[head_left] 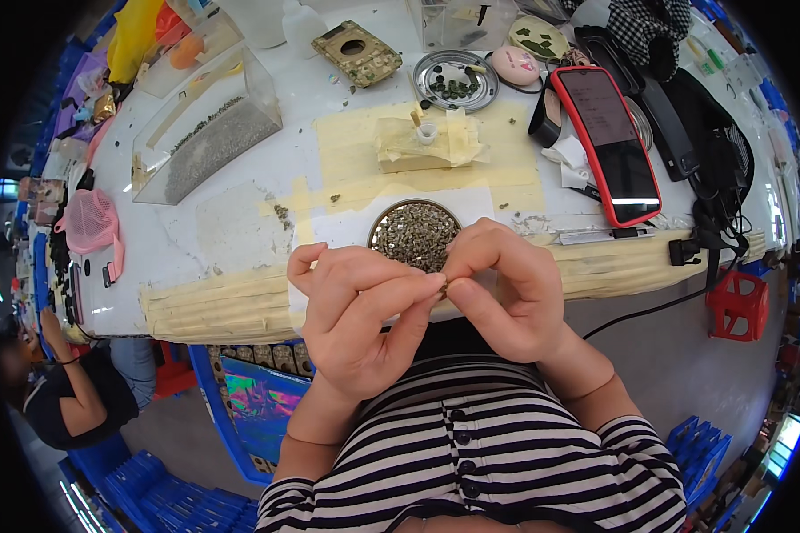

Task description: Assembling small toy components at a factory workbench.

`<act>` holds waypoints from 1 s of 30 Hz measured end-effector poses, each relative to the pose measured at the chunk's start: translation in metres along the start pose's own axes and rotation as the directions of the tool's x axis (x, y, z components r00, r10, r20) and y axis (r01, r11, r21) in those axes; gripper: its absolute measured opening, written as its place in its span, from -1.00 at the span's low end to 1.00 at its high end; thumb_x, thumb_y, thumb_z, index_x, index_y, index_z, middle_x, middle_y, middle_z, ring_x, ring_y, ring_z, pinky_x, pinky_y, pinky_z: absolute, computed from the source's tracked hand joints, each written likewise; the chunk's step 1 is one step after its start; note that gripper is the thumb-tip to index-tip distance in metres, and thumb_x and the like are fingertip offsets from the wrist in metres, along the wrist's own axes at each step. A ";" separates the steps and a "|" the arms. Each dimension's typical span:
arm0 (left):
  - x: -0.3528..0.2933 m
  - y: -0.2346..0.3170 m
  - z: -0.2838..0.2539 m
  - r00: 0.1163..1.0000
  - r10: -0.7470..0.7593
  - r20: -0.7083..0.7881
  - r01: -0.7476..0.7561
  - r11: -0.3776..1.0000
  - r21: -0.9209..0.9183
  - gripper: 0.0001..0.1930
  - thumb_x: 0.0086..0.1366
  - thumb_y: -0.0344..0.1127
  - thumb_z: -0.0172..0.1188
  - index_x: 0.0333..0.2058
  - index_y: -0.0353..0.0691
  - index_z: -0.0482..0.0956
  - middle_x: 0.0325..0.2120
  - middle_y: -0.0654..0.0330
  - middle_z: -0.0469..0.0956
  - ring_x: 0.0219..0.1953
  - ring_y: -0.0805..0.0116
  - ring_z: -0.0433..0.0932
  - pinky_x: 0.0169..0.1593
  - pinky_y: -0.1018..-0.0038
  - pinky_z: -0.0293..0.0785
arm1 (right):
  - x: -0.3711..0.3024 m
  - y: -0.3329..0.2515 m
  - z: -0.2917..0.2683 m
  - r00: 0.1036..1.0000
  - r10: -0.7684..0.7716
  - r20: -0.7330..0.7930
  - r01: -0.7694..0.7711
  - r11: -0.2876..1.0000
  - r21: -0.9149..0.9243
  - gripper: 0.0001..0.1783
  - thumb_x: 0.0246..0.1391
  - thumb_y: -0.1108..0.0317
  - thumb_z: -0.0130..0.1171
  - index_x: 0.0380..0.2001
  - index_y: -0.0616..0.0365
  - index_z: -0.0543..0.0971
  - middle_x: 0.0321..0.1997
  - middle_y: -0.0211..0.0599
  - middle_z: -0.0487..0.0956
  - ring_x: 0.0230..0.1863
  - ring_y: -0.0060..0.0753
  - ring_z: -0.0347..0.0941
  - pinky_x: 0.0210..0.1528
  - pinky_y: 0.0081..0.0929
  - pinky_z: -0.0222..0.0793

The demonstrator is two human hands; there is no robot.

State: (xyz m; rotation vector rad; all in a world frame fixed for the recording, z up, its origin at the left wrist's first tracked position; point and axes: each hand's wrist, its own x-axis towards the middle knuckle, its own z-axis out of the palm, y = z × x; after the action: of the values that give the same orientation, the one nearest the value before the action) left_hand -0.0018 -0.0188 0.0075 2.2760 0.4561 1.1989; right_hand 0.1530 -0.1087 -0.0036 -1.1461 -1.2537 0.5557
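My left hand [364,311] and my right hand [507,289] meet at the fingertips, just in front of a round dish [372,233]. Both are closed in a pinch, thumb against forefinger. Between the fingertips is a tiny brownish piece [444,290], too small and too covered to name. The dish holds many small grey-brown pieces [415,233] of similar colour, and my fingers hide its near edge. Behind it stands a block wrapped in cream tape [409,147] with a small white cup [428,133] on top.
A phone in a red case [615,147] leans at the right. Farther back are a metal plate [484,95] with dark green pieces and a camouflage-patterned box [382,67]. A clear bin [142,178] of grey granules stands left. Another person [71,391] sits at far left.
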 end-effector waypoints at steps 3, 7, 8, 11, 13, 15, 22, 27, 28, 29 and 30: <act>0.001 -0.001 -0.001 1.000 -0.025 0.015 0.028 0.974 -0.223 -0.77 0.00 -0.49 0.40 -0.31 -0.06 0.69 -0.40 0.39 0.57 -0.38 0.46 0.48 -0.02 0.38 0.11 | -0.001 -0.006 -0.003 0.986 0.138 0.094 -0.158 0.954 0.253 -0.91 0.09 0.49 0.27 -0.38 0.26 0.55 -0.39 -0.29 0.57 -0.35 -0.46 0.48 -0.26 -0.55 0.38; 0.001 0.001 0.002 0.998 -0.062 0.012 0.061 0.913 -0.402 -0.76 0.00 -0.51 0.40 -0.31 -0.07 0.69 -0.39 0.37 0.58 -0.40 0.44 0.47 -0.11 0.40 0.10 | -0.003 -0.012 -0.003 0.964 0.218 0.153 -0.262 0.875 0.407 -0.90 0.12 0.47 0.26 -0.37 0.27 0.55 -0.37 -0.32 0.57 -0.31 -0.52 0.49 -0.22 -0.60 0.38; 0.001 0.001 0.003 0.999 -0.052 0.007 0.051 0.928 -0.369 -0.75 0.00 -0.50 0.40 -0.30 -0.06 0.69 -0.38 0.38 0.58 -0.39 0.45 0.47 -0.07 0.39 0.10 | -0.003 -0.013 -0.003 0.961 0.228 0.157 -0.274 0.864 0.423 -0.90 0.12 0.46 0.26 -0.37 0.27 0.55 -0.37 -0.32 0.57 -0.30 -0.52 0.49 -0.22 -0.60 0.38; -0.001 0.001 0.001 1.000 -0.004 0.001 0.004 0.979 -0.203 -0.73 -0.01 -0.48 0.41 -0.28 -0.02 0.70 -0.36 0.41 0.58 -0.36 0.46 0.49 0.04 0.36 0.10 | -0.004 -0.014 -0.005 0.976 0.199 0.090 -0.215 0.945 0.248 -0.91 0.10 0.48 0.27 -0.38 0.26 0.55 -0.36 -0.31 0.57 -0.34 -0.48 0.49 -0.25 -0.57 0.38; 0.000 0.003 -0.003 0.998 0.054 0.016 -0.054 0.999 -0.005 -0.71 -0.01 -0.45 0.42 -0.26 0.02 0.70 -0.35 0.44 0.57 -0.33 0.47 0.50 0.14 0.33 0.07 | -0.004 -0.014 -0.005 0.992 0.119 0.044 -0.124 0.984 0.126 -0.91 0.08 0.49 0.28 -0.38 0.24 0.56 -0.37 -0.30 0.58 -0.36 -0.44 0.48 -0.28 -0.54 0.37; -0.003 0.004 -0.004 0.998 0.062 0.011 -0.062 0.996 0.071 -0.70 -0.01 -0.42 0.42 -0.24 0.05 0.71 -0.35 0.46 0.57 -0.31 0.47 0.51 0.21 0.30 0.02 | -0.002 -0.013 -0.005 0.999 0.029 0.019 -0.029 1.000 0.005 -0.91 0.06 0.49 0.29 -0.37 0.23 0.57 -0.38 -0.29 0.58 -0.39 -0.41 0.48 -0.30 -0.52 0.37; -0.005 0.004 -0.007 0.996 0.091 0.011 -0.091 0.990 0.111 -0.71 0.00 -0.40 0.42 -0.25 0.05 0.71 -0.35 0.47 0.57 -0.31 0.47 0.51 0.22 0.30 0.03 | -0.001 -0.016 -0.006 0.999 0.004 0.038 -0.003 1.000 -0.028 -0.90 0.06 0.49 0.29 -0.37 0.24 0.57 -0.37 -0.28 0.59 -0.38 -0.42 0.48 -0.29 -0.53 0.37; -0.001 0.003 -0.002 0.999 -0.028 0.025 0.033 0.970 -0.242 -0.75 -0.01 -0.44 0.44 -0.31 0.01 0.70 -0.36 0.43 0.59 -0.34 0.45 0.50 0.17 0.34 0.08 | -0.006 -0.019 -0.004 0.940 0.299 0.166 -0.342 0.846 0.410 -0.88 0.12 0.46 0.27 -0.32 0.26 0.55 -0.38 -0.37 0.57 -0.30 -0.57 0.50 -0.23 -0.60 0.39; -0.002 0.002 -0.001 0.998 -0.046 0.030 0.053 0.955 -0.293 -0.75 -0.01 -0.44 0.45 -0.31 0.01 0.70 -0.36 0.42 0.59 -0.34 0.45 0.50 0.16 0.35 0.09 | -0.006 -0.020 -0.004 0.930 0.318 0.184 -0.367 0.810 0.457 -0.88 0.13 0.45 0.26 -0.30 0.26 0.55 -0.39 -0.38 0.56 -0.28 -0.60 0.49 -0.21 -0.61 0.40; -0.002 0.001 0.000 0.998 -0.062 0.033 0.070 0.941 -0.332 -0.75 -0.01 -0.45 0.44 -0.31 0.00 0.70 -0.37 0.42 0.59 -0.34 0.45 0.50 0.16 0.35 0.09 | -0.006 -0.020 -0.004 0.920 0.335 0.204 -0.392 0.772 0.501 -0.87 0.14 0.45 0.26 -0.29 0.26 0.55 -0.39 -0.40 0.55 -0.27 -0.63 0.49 -0.20 -0.62 0.40; -0.003 -0.001 0.002 0.996 -0.078 0.037 0.086 0.925 -0.370 -0.74 -0.01 -0.45 0.44 -0.31 0.00 0.70 -0.37 0.42 0.59 -0.34 0.45 0.50 0.16 0.36 0.08 | -0.006 -0.020 -0.004 0.929 0.326 0.178 -0.371 0.813 0.448 -0.88 0.13 0.46 0.26 -0.31 0.26 0.55 -0.39 -0.39 0.56 -0.29 -0.59 0.50 -0.22 -0.60 0.40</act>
State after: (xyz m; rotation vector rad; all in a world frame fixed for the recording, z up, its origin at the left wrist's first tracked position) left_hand -0.0022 -0.0204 0.0039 1.9237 0.2832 1.1113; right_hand 0.1498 -0.1231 0.0119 -0.9345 -0.9051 1.1412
